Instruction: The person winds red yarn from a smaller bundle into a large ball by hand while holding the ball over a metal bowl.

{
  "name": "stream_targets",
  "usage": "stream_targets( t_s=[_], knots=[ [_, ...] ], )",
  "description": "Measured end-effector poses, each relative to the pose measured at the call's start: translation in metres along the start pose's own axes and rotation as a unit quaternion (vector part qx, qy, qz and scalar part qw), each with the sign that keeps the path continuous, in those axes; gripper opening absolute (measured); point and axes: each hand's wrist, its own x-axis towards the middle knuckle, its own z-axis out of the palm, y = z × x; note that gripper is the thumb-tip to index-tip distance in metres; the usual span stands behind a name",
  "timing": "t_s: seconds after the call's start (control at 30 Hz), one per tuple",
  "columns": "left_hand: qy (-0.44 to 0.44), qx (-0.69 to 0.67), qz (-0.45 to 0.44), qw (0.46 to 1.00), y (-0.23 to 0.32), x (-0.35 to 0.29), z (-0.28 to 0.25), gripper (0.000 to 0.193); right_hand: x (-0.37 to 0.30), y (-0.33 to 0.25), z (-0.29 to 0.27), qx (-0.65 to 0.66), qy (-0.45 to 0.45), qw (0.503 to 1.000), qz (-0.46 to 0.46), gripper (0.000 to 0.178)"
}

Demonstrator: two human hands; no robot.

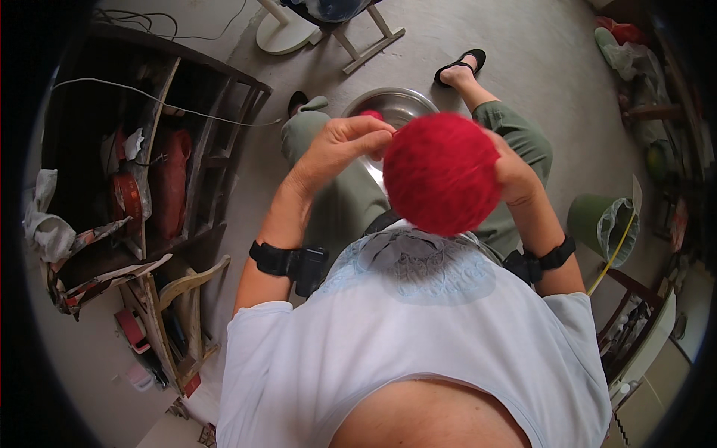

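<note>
Grey concrete floor under you, a steel bowl (396,104) by your knees. Your right hand (511,175) cups the big red yarn ball (441,172) over your lap, while your left hand (336,145) pinches its fingertips narrow at the ball's edge.

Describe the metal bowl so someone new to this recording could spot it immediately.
Start at the big red yarn ball held between the left hand and right hand. Just beyond it, on the floor between the knees, sits the metal bowl, the only shiny round silver thing there.
</note>
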Motion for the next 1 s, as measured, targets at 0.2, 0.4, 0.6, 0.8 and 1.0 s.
stream_targets(
  t_s=[0.2,0.4,0.6,0.8,1.0],
  knots=[
    [-0.034,0.05,-0.099,0.993,-0.032,-0.014,0.008,0.026,0.01,-0.01,-0.015,0.173,0.011,0.951,-0.256,0.055],
    [-0.151,0.101,-0.132,0.974,0.005,-0.04,0.027,0.026,0.023,-0.014,-0.024,-0.036,0.29,0.933,-0.211,0.067],
    [-0.161,0.248,0.104,0.95,0.067,-0.032,0.023,0.009,0.02,-0.001,-0.005,-0.301,0.206,0.925,-0.102,0.075],
    [-0.09,0.209,0.119,0.966,0.067,-0.012,0.019,0.005,0.011,-0.007,0.014,-0.178,0.023,0.981,0.079,0.075],
    [-0.085,0.133,0.06,0.986,0.026,-0.014,0.025,0.01,0.003,0.013,0.012,-0.169,-0.044,0.974,0.147,0.09]
  ],
)
